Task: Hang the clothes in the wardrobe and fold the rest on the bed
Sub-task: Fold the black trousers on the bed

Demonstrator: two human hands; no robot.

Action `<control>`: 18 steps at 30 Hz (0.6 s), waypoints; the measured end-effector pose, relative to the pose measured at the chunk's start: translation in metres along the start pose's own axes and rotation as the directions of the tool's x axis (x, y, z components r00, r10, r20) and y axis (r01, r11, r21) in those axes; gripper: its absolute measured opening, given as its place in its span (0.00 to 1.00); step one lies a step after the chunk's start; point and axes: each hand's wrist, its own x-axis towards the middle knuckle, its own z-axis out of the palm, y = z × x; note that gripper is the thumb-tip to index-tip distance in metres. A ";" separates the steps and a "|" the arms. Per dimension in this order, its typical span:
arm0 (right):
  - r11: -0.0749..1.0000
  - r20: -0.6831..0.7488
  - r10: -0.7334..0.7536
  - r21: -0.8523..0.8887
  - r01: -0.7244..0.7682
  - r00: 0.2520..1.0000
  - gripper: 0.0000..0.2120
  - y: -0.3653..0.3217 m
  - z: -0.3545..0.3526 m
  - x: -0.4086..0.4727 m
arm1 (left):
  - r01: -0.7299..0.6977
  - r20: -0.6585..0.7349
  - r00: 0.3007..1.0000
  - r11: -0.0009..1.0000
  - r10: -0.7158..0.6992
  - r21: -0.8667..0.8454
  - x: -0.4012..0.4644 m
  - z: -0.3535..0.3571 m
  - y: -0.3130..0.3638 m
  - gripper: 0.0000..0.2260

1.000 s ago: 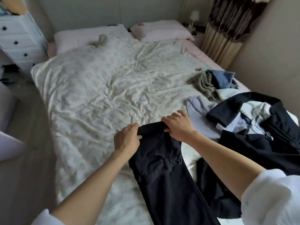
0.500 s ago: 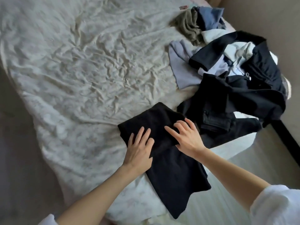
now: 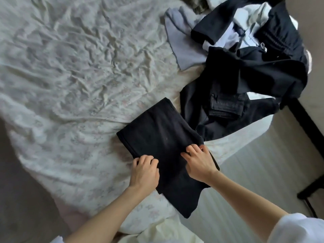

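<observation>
Head view: 2 hands, left hand [image 3: 145, 171] and right hand [image 3: 199, 163], pinch folded black trousers [image 3: 163, 135] near the bed [image 3: 70, 85] corner; long axis runs away from them.

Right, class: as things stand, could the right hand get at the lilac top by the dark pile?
Probably yes, after letting go. The right hand grips the black trousers; the lilac top lies uncovered farther up the bed, beside the dark jacket.

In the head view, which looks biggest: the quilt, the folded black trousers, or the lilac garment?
1. Quilt, by far.
2. Folded black trousers.
3. Lilac garment, though partly hidden under the dark clothes pile and farther away, so unsure.
</observation>
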 end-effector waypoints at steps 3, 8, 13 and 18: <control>0.991 -0.334 0.016 0.131 0.029 0.942 0.23 -0.012 -0.008 0.032 | 0.063 -0.237 0.970 0.998 -0.061 -0.001 0.025 -0.010 -0.005 0.20; 0.983 -0.362 0.030 0.179 0.038 0.932 0.26 -0.037 -0.019 0.107 | 0.224 -0.231 0.944 0.972 -0.234 -0.069 0.077 -0.004 -0.034 0.28; 0.990 -0.306 0.009 0.135 0.034 0.952 0.25 -0.040 -0.002 0.154 | 0.271 -0.259 0.926 0.961 -0.275 -0.051 0.087 0.018 -0.073 0.27; 0.977 -0.279 0.159 0.182 -0.111 0.947 0.25 -0.001 0.024 0.136 | 0.211 -0.237 0.953 0.975 -0.191 0.064 0.078 0.025 -0.094 0.30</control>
